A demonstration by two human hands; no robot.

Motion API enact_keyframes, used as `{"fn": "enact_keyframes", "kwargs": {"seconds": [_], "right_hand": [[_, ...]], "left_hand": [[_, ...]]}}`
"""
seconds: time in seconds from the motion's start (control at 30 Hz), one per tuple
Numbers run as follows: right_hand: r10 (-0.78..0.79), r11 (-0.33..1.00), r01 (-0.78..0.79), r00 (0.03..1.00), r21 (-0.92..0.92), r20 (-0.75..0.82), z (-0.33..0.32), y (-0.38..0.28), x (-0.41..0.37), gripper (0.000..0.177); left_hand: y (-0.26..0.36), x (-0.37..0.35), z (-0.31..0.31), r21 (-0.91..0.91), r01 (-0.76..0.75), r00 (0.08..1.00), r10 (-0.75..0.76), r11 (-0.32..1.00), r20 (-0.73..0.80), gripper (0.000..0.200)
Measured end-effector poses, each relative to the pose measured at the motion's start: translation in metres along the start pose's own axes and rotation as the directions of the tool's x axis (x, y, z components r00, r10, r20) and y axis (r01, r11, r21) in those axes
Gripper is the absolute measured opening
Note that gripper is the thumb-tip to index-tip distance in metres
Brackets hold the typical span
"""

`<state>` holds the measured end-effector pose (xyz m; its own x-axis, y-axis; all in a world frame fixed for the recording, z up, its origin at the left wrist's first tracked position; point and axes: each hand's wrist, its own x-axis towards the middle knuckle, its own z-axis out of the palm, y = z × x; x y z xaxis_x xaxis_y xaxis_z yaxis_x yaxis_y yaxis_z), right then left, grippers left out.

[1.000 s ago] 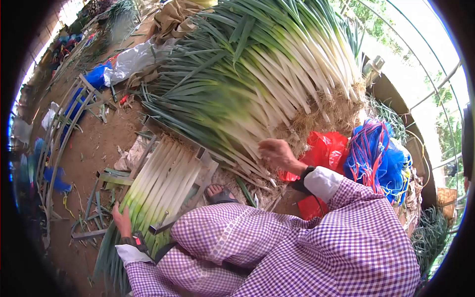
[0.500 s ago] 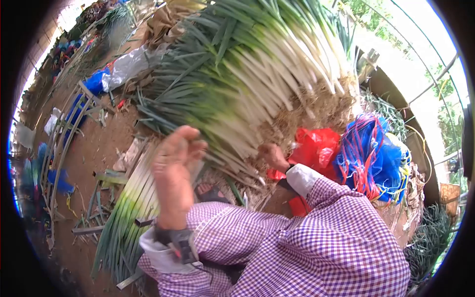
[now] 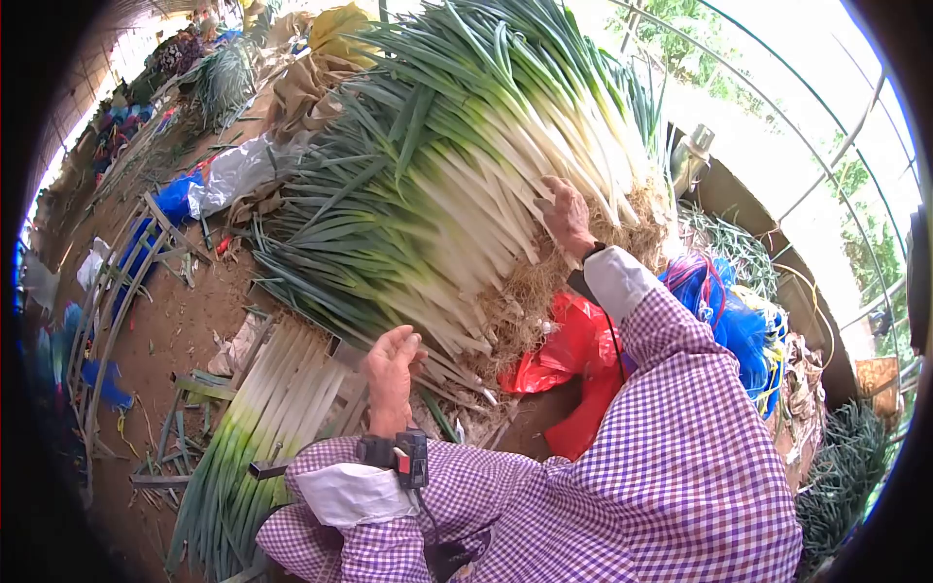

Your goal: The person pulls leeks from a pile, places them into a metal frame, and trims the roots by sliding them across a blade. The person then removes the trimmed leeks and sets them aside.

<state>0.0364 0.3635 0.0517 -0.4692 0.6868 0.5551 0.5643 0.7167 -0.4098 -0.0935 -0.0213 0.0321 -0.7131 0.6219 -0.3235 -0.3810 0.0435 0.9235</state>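
A big heap of long green onions [image 3: 466, 185] fills the middle, with green tops at the upper left and white stalks ending in shaggy brown roots. Over the white stalks near the roots is my right hand [image 3: 567, 219], fingers slightly bent and apart, with nothing visibly held. My left hand [image 3: 391, 379] is beside the heap's lower edge, its fingers loosely curled and nothing showing in them. At the lower left, a smaller bundle of green onions [image 3: 267, 403] lies laid out in a metal frame [image 3: 267, 469].
A red plastic bag [image 3: 573, 350] lies under my right forearm, near blue netting and string [image 3: 743, 311]. Bent hoops [image 3: 131, 282] and crumpled silver plastic [image 3: 233, 180] are on the soil to the left. A curved low wall [image 3: 748, 194] stands at right.
My right hand has moved up along the heap from the lower roots to the white stalks. My left hand has come lower and to the right, its fingers now more curled.
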Motion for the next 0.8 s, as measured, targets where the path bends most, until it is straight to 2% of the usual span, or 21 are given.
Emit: {"fn": "enact_keyframes", "kwargs": {"seconds": [0.13, 0.23, 0.33, 0.43, 0.47, 0.57, 0.6, 0.8], "right_hand": [[0.165, 0.985, -0.161, 0.983, -0.054, 0.085, -0.002, 0.013, 0.023, 0.045], [0.185, 0.955, -0.150, 0.976, -0.254, 0.118, -0.002, 0.016, 0.030, 0.049], [0.201, 0.924, -0.135, 0.967, -0.357, 0.154, 0.005, 0.026, 0.032, 0.067], [0.175, 0.849, -0.120, 0.983, -0.515, 0.059, 0.006, 0.021, 0.032, 0.070], [0.147, 0.862, -0.126, 0.989, -0.491, 0.004, 0.000, 0.023, 0.031, 0.071], [0.247, 0.899, -0.153, 0.951, -0.410, 0.187, -0.012, 0.023, 0.048, 0.071], [0.220, 0.921, -0.130, 0.951, -0.367, 0.215, -0.013, 0.025, 0.050, 0.074], [0.254, 0.904, -0.131, 0.931, -0.406, 0.264, 0.003, 0.030, 0.059, 0.070]], "left_hand": [[-0.004, 0.004, -0.001, 0.042, -0.005, 1.000, 0.005, 0.999, -0.003, 0.031], [-0.007, 0.007, 0.001, 0.064, -0.019, 1.000, 0.019, 0.998, 0.005, 0.031], [-0.010, 0.007, -0.001, 0.078, -0.032, 0.999, 0.030, 0.996, 0.020, 0.031], [-0.011, 0.005, -0.005, 0.101, -0.044, 0.999, 0.040, 0.994, 0.037, 0.031], [-0.012, 0.004, -0.007, 0.113, -0.045, 0.998, 0.040, 0.993, 0.042, 0.032], [-0.008, 0.005, -0.011, 0.111, -0.039, 0.999, 0.036, 0.993, 0.028, 0.031], [-0.007, 0.003, -0.011, 0.107, -0.030, 0.999, 0.028, 0.994, 0.019, 0.031], [-0.004, 0.001, 0.000, 0.089, -0.049, 0.996, 0.042, 0.995, 0.083, 0.031]]}}
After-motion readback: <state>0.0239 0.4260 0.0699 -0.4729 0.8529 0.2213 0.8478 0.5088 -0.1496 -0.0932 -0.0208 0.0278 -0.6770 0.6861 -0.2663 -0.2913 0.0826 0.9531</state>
